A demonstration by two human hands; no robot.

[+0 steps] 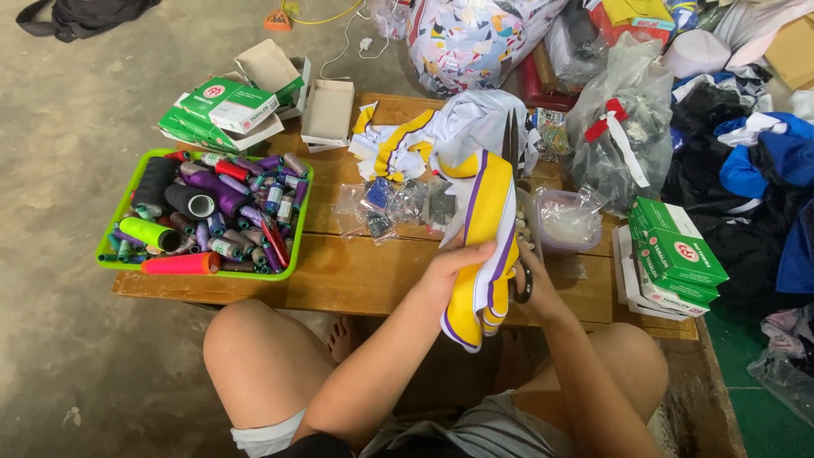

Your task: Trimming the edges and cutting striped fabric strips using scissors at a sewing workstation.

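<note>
Trimming: left hand (449, 271) clamps the yellow-purple fabric piece (487, 246) mid-frame; right hand (534, 284) holds scissors (517, 212) (blades upright); next, probably steadying the cloth edge.

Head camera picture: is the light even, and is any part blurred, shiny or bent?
Head view: soft, even light with weak shadows; the green plastic tray of thread spools is sharp; the left hand gripping the yellow, purple and white striped cloth is slightly soft; clear plastic bags show small glare; the wooden table edge bends a little from the wide lens.
</note>
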